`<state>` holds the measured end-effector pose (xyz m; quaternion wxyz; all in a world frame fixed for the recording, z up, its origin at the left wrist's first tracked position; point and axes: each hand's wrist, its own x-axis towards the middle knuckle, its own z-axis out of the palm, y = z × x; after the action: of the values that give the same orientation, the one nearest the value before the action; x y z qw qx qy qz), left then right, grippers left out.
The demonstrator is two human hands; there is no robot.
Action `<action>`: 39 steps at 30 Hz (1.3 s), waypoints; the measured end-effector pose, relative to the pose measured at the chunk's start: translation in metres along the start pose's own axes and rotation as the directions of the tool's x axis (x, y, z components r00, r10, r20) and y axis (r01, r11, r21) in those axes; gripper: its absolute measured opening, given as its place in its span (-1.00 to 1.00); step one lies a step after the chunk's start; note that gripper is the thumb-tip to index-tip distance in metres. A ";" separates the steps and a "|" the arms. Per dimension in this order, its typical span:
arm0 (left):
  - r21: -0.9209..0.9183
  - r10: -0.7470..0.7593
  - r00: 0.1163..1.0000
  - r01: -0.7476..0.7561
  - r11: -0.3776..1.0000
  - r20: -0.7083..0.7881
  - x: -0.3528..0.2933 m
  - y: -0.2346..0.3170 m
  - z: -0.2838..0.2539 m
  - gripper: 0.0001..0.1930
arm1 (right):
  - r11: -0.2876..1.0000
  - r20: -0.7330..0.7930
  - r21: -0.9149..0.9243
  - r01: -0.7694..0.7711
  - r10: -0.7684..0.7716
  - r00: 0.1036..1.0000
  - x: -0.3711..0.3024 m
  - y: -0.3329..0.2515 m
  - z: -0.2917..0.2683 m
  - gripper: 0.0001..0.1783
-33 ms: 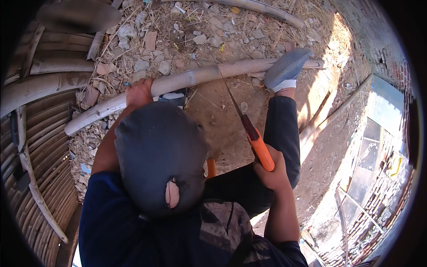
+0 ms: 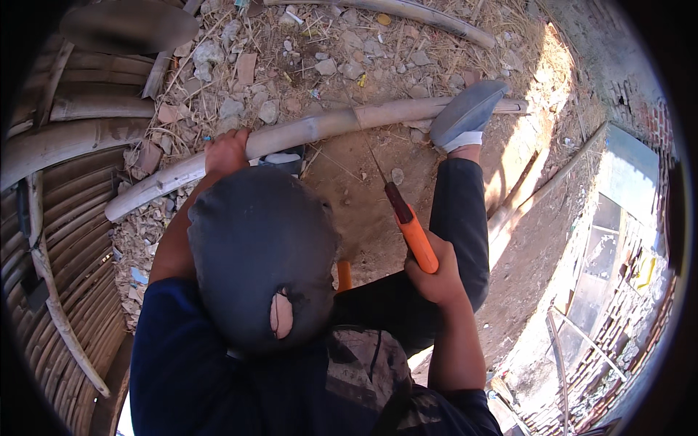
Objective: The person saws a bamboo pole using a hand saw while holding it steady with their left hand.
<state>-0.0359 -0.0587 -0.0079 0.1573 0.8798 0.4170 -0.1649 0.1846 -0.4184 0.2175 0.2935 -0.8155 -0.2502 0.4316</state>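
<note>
A long bamboo pole (image 2: 291,132) lies across in front of me, from the left to the far right. My left hand (image 2: 227,150) is closed over its left part, with the thumb side partly hidden. My right hand (image 2: 438,269) grips the orange handle of a handsaw (image 2: 413,236). The thin blade reaches up and left to the pole and crosses it right of a node. How deep the blade sits in the pole I cannot tell. My right foot in a grey shoe (image 2: 467,116) presses on the pole's right part.
Stones, brick bits and straw cover the ground (image 2: 327,65) beyond the pole. Another bamboo pole (image 2: 407,11) lies at the far side. A slatted bamboo structure (image 2: 80,254) stands at left. Brickwork and a pale panel (image 2: 632,171) are at right. An orange object (image 2: 345,276) shows beside my leg.
My right hand and the saw have shifted slightly to the left and away from me, the blade still across the pole. My left hand and the foot stay about where they were.
</note>
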 end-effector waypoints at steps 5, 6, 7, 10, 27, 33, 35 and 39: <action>0.000 0.010 1.000 -0.010 1.000 0.010 0.002 -0.005 -0.006 -0.37 | 0.948 -0.105 0.292 -0.127 0.163 0.981 -0.052 0.001 -0.038 -0.75; 0.007 0.018 1.000 -0.018 1.000 -0.008 0.002 -0.003 -0.006 -0.37 | 0.946 -0.129 0.297 -0.132 0.176 0.976 -0.065 0.002 -0.044 -0.74; 0.018 0.024 1.000 -0.024 1.000 -0.020 0.001 -0.002 -0.005 -0.37 | 0.942 -0.152 0.305 -0.140 0.194 0.969 -0.079 0.004 -0.049 -0.74; 0.023 0.011 1.000 -0.011 1.000 0.001 0.002 0.001 -0.006 -0.35 | 0.993 -0.017 0.052 -0.103 0.104 0.994 -0.074 -0.009 -0.049 -0.75; 0.018 -0.009 1.000 0.009 1.000 -0.007 0.001 0.000 -0.004 -0.31 | 0.993 0.024 0.084 -0.087 0.086 0.996 -0.026 0.003 -0.022 -0.81; 0.027 0.003 0.999 -0.004 1.000 0.033 -0.002 -0.009 -0.007 -0.32 | 0.947 0.011 0.264 -0.184 0.188 0.982 -0.054 0.008 -0.045 -0.76; 0.039 0.008 1.000 -0.008 0.999 0.006 0.004 -0.001 -0.007 -0.33 | 0.948 -0.095 0.292 -0.128 0.162 0.982 -0.091 0.005 -0.058 -0.61; 0.054 0.002 1.000 -0.002 0.999 0.011 -0.002 0.004 -0.001 -0.34 | 0.986 -0.142 0.132 -0.106 0.125 0.982 -0.085 -0.006 -0.050 -0.66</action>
<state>-0.0335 -0.0619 -0.0055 0.1359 0.8832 0.4107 -0.1810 0.1837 -0.4839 0.2923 0.3360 -0.8389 -0.1523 0.4001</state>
